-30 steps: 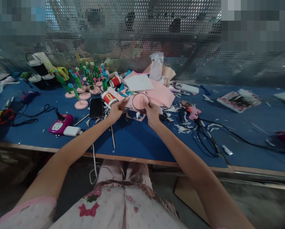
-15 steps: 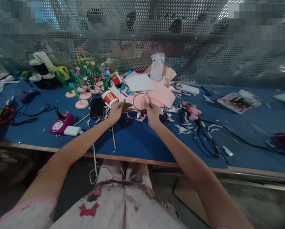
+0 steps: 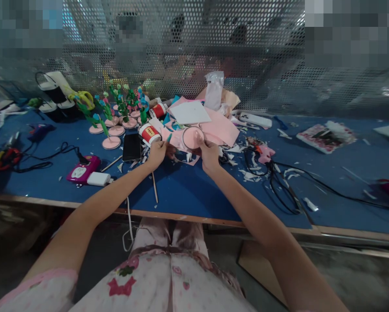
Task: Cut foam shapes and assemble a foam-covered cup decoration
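My right hand (image 3: 210, 155) pinches a round pink disc (image 3: 191, 138) with a dark rim, thumb on its face and the other fingers behind it. The disc is tilted toward me above the scraps. To its left, my left hand (image 3: 159, 154) is apart from the disc, thumb raised and fingers partly bent, with nothing visible in it. Close beyond that hand lies a red-and-white bottle (image 3: 149, 133). Several similar pink bases (image 3: 111, 142) carry green-stemmed craft flowers (image 3: 119, 99) at the back left.
Pink sheets (image 3: 220, 128) and a white sheet (image 3: 190, 112) lie behind the disc. A black phone (image 3: 132, 147), a magenta power box (image 3: 83, 169) and a wooden stick (image 3: 155, 187) are on the left. Black cables (image 3: 280, 190) and white scraps spread rightward. A perforated metal screen (image 3: 194, 56) stands behind.
My left fingers have drawn back from the disc's lower edge and bent inward. The disc stays in my right hand, nearly in the same place.
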Tool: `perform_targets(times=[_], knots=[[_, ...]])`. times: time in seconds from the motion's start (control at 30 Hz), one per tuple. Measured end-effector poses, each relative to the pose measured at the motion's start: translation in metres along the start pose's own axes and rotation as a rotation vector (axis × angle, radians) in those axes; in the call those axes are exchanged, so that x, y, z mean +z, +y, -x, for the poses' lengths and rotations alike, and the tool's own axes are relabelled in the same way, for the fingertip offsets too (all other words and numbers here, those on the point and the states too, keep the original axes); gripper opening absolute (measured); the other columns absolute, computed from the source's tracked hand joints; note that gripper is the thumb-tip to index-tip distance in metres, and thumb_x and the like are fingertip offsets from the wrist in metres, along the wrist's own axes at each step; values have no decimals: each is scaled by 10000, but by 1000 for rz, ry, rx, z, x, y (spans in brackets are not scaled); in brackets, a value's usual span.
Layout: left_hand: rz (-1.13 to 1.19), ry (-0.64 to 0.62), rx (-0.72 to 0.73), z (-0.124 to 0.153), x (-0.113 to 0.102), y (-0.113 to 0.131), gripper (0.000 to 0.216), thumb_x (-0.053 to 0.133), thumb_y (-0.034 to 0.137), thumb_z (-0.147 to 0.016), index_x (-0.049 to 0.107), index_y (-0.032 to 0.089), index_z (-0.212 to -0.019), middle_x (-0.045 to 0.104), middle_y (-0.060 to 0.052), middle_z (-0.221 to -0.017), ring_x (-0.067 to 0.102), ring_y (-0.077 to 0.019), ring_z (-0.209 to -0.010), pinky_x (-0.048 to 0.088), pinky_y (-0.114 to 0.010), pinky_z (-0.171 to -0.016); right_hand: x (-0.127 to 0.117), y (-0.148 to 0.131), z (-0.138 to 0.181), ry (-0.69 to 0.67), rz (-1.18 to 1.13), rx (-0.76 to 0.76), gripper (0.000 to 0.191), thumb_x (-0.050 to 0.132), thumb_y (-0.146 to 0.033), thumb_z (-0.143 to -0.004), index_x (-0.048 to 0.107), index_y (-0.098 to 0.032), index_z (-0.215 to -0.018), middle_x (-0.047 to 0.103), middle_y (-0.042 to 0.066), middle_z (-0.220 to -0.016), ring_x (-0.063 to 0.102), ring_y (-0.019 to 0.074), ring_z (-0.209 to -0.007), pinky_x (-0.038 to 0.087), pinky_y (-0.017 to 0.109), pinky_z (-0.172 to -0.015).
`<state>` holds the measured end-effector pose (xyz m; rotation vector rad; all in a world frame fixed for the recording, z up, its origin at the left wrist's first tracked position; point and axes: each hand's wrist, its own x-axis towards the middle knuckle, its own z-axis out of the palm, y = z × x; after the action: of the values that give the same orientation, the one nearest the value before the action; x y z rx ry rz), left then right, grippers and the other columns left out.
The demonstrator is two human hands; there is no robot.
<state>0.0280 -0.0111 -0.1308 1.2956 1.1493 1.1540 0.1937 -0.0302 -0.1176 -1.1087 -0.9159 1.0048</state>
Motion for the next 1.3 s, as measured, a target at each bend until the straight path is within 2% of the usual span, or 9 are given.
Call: perform_targets(times=[0.07,0.13,0.2,0.27,0.37,0.5,0.7,1.03,1.3], knots=[[92,9,86,-3,1,-3,256,478,264,-874,637,119,-1012,705,-117,-993,690,-157,-794,543,-296,-742,0,1,1,-14,32,-44,441,692,-567,-608,452,-204,-534,445,-40,-505,500,106,-509,460,255,-493],[147,-14,202,-5,2,-6,368,550,246,-828,554,181,-1191,586,-112,-1271,580,-188,-1142,476,-318,-930,1,3,4,-54,62,-63,465,688,-576,-600,424,-204,-510,402,-49,-488,473,95,-499,459,252,-510],[154,-66,258,-5,2,-7,456,583,280,-803,509,222,-1249,504,-87,-1369,441,-199,-1293,417,-325,-1003,1,6,6,-90,99,-60,480,669,-601,-602,419,-202,-506,382,-52,-483,447,88,-486,452,250,-511],[118,-97,255,-2,3,-6,457,622,318,-768,544,197,-1201,562,-91,-1298,477,-214,-1250,432,-320,-974,2,9,9,-109,164,-67,485,642,-623,-615,430,-198,-518,380,-50,-484,435,89,-486,426,241,-487],[-26,-41,223,3,5,-3,354,738,302,-640,631,122,-925,683,-57,-910,621,-187,-917,494,-265,-780,3,14,10,-103,290,-124,491,629,-624,-625,413,-198,-508,369,-49,-476,430,93,-503,378,224,-455],[13,28,109,9,11,0,249,732,304,-648,559,128,-683,574,30,-605,557,-97,-586,473,-215,-571,5,18,9,-160,203,-83,449,663,-596,-601,482,-185,-584,480,-35,-541,502,107,-539,443,244,-515],[181,-14,55,12,15,1,279,675,375,-723,522,144,-697,567,38,-617,610,-110,-592,531,-245,-595,8,17,10,-132,84,-24,439,757,-535,-500,561,-166,-634,594,-5,-588,597,145,-597,517,295,-623],[216,-9,-26,8,14,5,185,571,312,-832,593,133,-874,658,1,-705,673,-145,-713,565,-282,-703,5,19,9,-159,100,-79,413,656,-586,-626,596,-179,-662,595,-25,-573,620,144,-621,525,274,-601],[230,119,91,-4,0,11,156,581,290,-817,561,136,-826,619,4,-680,657,-131,-680,572,-261,-675,1,1,15,-101,280,-184,371,563,-541,-762,583,-177,-698,632,9,-596,599,121,-475,494,248,-501]])
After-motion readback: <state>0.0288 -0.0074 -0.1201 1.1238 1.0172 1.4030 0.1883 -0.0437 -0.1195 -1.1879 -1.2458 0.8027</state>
